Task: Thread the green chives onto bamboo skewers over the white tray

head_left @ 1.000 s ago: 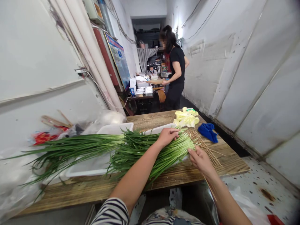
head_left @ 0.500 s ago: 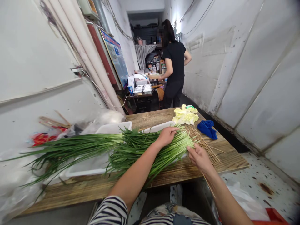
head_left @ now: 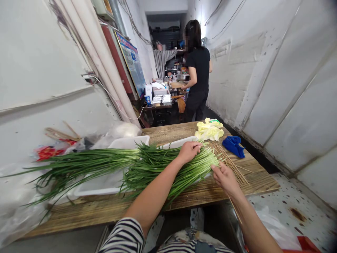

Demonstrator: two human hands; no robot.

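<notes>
A thick bunch of garlic chives (head_left: 171, 172) lies across the white trays, pale stem ends to the right. My left hand (head_left: 190, 151) rests over the bunch near those ends, its thumb and fingers pinched on the stems. At the cut ends, my right hand (head_left: 224, 178) is closed, with thumb and fingertips against the stems. From beneath its palm a thin bamboo skewer (head_left: 235, 211) sticks out toward me along the wrist. Further left a second bunch of longer chives (head_left: 92, 161) hangs past the tray's edge.
Loose bamboo skewers (head_left: 231, 161) lie right of the chives, near yellow cabbage leaves (head_left: 209, 130) and a blue cloth (head_left: 233, 146). A white tray (head_left: 97, 192) sits on the wooden table (head_left: 79, 213). Plastic bags (head_left: 23, 196) crowd the left. Beyond the table stands a person in black (head_left: 198, 73).
My hands stay almost where they were, both at the stem ends. The person in black has turned slightly, and a metal pot now shows beside them. The view has shifted a little.
</notes>
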